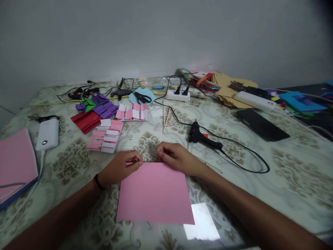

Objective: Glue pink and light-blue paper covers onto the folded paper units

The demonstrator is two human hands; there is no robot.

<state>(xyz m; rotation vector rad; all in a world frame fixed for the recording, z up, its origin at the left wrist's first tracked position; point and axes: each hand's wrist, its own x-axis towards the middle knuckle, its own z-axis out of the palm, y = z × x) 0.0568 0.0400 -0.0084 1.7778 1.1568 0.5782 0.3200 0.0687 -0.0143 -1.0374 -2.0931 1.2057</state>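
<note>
A flat sheet of pink paper (pixel 156 194) lies on the patterned tablecloth in front of me. My left hand (pixel 121 166) pinches its far edge near the left corner, thumb against curled fingers. At the same edge, toward the right, my right hand (pixel 177 156) grips the paper between thumb and bent fingers. Both hands rest low over the table. Partly under the sheet's near right corner is a bright white patch (pixel 202 222), which could be paper or a reflection. Beyond my left hand sit folded pink and white paper pieces (pixel 106 135).
A black glue gun (pixel 204 135) with its looping cord lies to the right, near a dark phone (pixel 262 124). Farther back are scissors (pixel 142 98), a power strip (pixel 178 95) and purple folded paper (pixel 106 109). At left are a white power bank (pixel 48 134) and a pink pad (pixel 17 159).
</note>
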